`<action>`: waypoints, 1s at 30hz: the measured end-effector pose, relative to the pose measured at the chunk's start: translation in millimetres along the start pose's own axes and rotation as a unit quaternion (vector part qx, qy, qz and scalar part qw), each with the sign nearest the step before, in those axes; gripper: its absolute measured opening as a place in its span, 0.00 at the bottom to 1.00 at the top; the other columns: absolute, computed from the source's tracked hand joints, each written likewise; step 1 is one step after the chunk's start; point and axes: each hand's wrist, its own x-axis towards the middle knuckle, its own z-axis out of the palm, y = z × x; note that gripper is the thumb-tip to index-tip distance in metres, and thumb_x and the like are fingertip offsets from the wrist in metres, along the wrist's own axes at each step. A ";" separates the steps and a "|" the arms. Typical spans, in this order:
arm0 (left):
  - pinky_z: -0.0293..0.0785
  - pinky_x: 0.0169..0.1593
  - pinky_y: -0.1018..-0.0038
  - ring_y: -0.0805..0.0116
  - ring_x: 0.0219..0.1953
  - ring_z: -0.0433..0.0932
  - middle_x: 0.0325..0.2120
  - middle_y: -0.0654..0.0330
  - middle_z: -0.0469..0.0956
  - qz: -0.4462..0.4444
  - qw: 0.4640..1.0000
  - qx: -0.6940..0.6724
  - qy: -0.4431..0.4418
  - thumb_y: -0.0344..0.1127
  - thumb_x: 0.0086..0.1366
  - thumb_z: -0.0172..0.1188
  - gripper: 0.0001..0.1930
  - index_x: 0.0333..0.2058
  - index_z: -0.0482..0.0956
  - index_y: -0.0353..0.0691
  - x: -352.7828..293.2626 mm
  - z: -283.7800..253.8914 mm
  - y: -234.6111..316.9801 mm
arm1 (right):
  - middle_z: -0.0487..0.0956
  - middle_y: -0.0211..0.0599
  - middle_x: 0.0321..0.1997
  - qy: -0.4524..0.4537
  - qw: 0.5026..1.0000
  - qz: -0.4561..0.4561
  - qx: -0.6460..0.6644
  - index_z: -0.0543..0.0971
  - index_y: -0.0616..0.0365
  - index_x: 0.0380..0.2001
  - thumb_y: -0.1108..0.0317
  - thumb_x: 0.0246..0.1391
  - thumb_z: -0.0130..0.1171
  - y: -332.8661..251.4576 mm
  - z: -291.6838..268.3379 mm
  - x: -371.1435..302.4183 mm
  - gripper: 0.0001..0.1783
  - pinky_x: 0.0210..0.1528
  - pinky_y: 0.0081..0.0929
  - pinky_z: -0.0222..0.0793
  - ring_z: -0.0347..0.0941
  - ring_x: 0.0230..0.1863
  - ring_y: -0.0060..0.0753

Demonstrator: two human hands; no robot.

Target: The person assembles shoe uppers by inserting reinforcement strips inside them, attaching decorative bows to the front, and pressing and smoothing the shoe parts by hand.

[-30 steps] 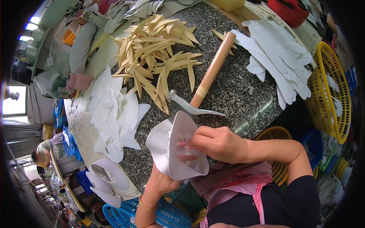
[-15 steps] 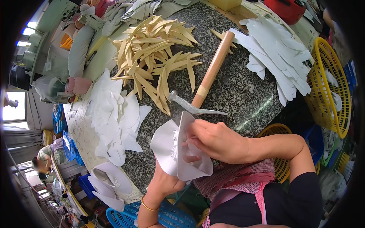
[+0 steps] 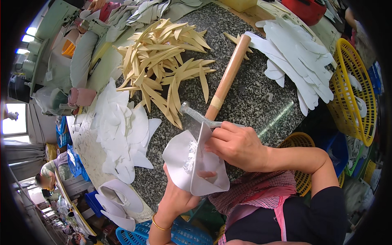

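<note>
A pale, curved shoe upper is held upright near the table's front edge, with a crinkled whitish patch along its middle. From below, my left hand grips it; some fingers show through its opening. My right hand is closed at the upper's right edge, its fingertips partly hidden behind the pale material. Just beyond lies a hammer with a wooden handle, its metal head close to my right knuckles. Tan crescent-shaped strips are heaped past it, and white cut pieces lie to the left.
The speckled stone slab bears the hammer and strips. More white pieces lie stacked at the right, beside a tall yellow basket. Curved pale uppers sit at the near left corner, above a blue basket.
My right hand has shifted slightly along the upper's edge, and its fingers have lifted toward the hammer head. The left hand keeps its hold almost unmoved.
</note>
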 end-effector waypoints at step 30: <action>0.75 0.56 0.66 0.61 0.46 0.82 0.41 0.60 0.83 -0.004 0.977 -0.168 0.130 0.32 0.50 0.76 0.29 0.52 0.80 0.39 -10.6 25.7 -9.5 | 0.81 0.28 0.51 -0.197 0.896 -0.384 0.102 0.84 0.53 0.46 0.62 0.45 0.69 32.8 -17.4 11.1 0.21 0.55 0.36 0.67 0.76 0.56 0.24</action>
